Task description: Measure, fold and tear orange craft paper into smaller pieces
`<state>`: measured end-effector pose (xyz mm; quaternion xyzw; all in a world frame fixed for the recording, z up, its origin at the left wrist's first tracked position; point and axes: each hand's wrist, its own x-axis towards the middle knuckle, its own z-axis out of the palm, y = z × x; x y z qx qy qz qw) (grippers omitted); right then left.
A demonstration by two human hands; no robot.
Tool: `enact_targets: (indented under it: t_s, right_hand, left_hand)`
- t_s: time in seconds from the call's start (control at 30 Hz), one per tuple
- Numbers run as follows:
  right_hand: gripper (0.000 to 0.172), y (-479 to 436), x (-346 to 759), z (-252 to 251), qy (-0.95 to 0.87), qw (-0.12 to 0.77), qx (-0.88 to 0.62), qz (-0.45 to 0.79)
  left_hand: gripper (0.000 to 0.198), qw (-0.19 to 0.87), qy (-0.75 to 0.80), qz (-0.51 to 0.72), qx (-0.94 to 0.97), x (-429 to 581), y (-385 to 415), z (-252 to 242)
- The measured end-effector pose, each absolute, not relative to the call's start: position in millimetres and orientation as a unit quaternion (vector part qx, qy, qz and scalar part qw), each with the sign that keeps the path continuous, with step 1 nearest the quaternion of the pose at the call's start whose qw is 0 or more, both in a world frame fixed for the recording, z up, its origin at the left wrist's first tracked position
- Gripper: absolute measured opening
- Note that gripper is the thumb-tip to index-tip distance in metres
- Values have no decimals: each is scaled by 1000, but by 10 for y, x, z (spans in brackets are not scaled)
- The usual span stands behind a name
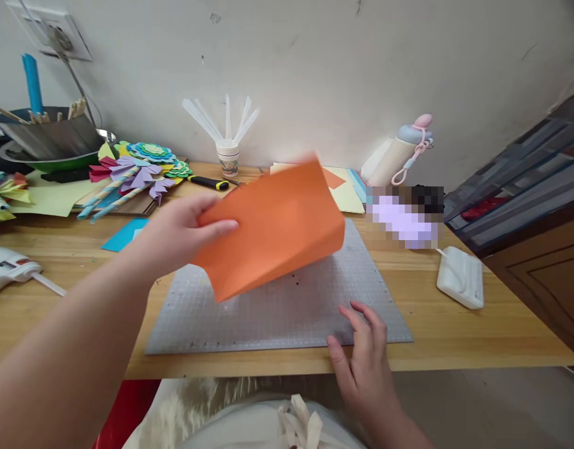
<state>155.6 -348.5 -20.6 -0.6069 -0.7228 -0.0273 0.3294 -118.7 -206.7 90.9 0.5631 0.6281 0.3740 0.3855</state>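
My left hand pinches the left edge of a folded orange paper sheet and holds it tilted in the air above a grey cutting mat. The sheet's far edge is blurred. My right hand rests at the mat's front right corner, fingers loosely spread on the mat, holding nothing.
On the wooden desk lie a white glue gun, paper flowers, a yellow-black cutter, a cup of clear sticks, coloured paper sheets, a bottle and a white charger. A cabinet stands right.
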Motion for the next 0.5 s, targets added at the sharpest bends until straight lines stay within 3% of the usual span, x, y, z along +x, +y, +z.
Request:
enact_targets:
  t_s: [0.07,0.13,0.37,0.5]
  right_hand:
    - [43,-3484,1486,-123,-733,315,-603,-28]
    - [46,-3477,1357,-5,-761,306,-571,-45]
    - [65,-3247,787,228,-839,248,-469,-124]
    - [62,-3048,705,196,-834,247,-479,-115]
  left_hand:
    - [54,442,607,523,403,-1121,-2250,858]
    - [55,450,597,561,356,-1033,-2419,780]
    - [45,496,566,616,232,-724,-2917,554]
    - [40,576,506,634,101,-601,-3129,525]
